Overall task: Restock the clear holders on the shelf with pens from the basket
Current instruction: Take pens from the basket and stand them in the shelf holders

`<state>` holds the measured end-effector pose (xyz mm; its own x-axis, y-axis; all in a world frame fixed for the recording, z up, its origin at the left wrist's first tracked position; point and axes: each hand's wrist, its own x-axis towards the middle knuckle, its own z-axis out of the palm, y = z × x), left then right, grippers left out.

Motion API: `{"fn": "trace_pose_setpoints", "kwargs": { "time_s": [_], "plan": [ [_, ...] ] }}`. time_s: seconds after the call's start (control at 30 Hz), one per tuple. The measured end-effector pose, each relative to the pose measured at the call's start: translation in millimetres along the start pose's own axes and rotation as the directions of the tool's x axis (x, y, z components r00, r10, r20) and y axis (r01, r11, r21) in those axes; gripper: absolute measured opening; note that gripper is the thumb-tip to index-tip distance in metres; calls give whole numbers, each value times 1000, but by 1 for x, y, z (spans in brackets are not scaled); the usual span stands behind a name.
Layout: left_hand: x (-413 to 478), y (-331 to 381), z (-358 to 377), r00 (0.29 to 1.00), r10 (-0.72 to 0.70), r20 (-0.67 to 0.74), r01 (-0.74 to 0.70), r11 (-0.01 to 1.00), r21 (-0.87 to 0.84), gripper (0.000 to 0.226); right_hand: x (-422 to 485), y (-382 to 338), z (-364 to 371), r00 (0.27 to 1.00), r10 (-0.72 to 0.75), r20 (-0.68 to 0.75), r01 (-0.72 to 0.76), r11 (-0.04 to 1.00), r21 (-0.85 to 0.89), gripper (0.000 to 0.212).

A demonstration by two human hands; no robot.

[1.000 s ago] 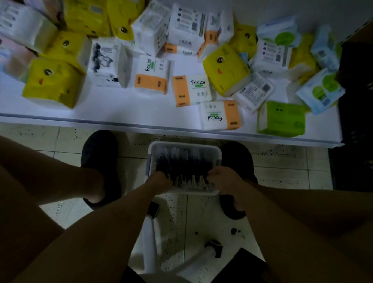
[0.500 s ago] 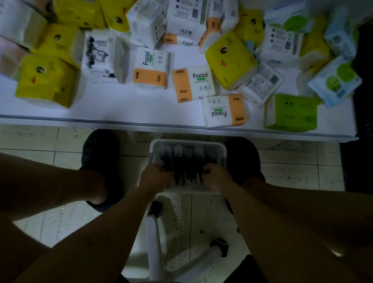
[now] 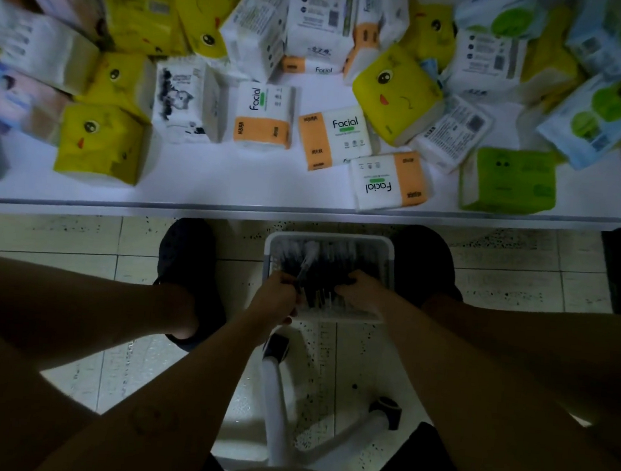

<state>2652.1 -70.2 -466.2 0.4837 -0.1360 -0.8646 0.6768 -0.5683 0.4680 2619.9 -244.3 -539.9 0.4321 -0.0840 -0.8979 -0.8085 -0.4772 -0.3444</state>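
Both hands reach down into a white basket (image 3: 331, 237) that stands on the tiled floor (image 3: 41, 236). The dark pens (image 3: 340, 265) fill it, lying side by side under and just beyond the fingers. The left hand (image 3: 276, 299) is at the basket's near left corner, its fingers curled round a pale-tipped pen (image 3: 307, 259) that slants up and away from the knuckles over the rest of the pens. The right hand (image 3: 364, 293) is beside it, toward the basket's right wall, with its fingers bent down among the pens. The light is too dim to tell whether it grasps any of them. A dark shoe (image 3: 185, 247) sits outside the left hand and another shoe (image 3: 422, 259) outside the right, one on each side of the basket. Nearer than the wrists, a white stool leg (image 3: 273, 399) runs between the forearms, and a black caster (image 3: 386, 412) lies under the right forearm. Beyond the hands a white shelf (image 3: 231, 188) carries tissue packs. An orange-and-white Facial pack (image 3: 262, 116) is ahead of the left hand, a yellow pack (image 3: 99, 144) lies far out to its left, and a green pack (image 3: 508, 180) is out past the right hand.
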Motion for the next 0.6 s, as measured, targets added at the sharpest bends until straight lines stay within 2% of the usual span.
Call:
{"fn": "trace_pose_setpoints", "kwargs": {
  "time_s": [0.17, 0.3, 0.37, 0.43, 0.5, 0.6],
  "plan": [
    [-1, 1, -1, 998, 53, 21, -53, 999, 12, 26, 9, 1, -4, 999, 34, 28, -37, 993, 109, 79],
    [-3, 1, -4, 991, 129, 21, -129, 991, 38, 23, 16, 1, -4, 996, 53, 76, -66, 982, 178, 73],
    [-3, 0, -4, 991, 131, -15, -131, 991, -1, 20, 18, 1, -2, 995, 65, 81, -81, 975, 208, 69],
    [-1, 2, -4, 993, 110, -39, -111, 993, -38, 17, 18, 2, -1, 999, 36, 10, -37, 990, 140, 58],
    [0, 3, -3, 995, 96, -41, -97, 994, -49, 16, 12, 1, -2, 991, -19, -131, 32, 994, 103, 35],
    [-1, 5, -1, 993, 106, -56, -108, 994, -29, 15, -3, -2, -9, 947, -47, -318, 54, 998, 15, 30]
  ]
}}
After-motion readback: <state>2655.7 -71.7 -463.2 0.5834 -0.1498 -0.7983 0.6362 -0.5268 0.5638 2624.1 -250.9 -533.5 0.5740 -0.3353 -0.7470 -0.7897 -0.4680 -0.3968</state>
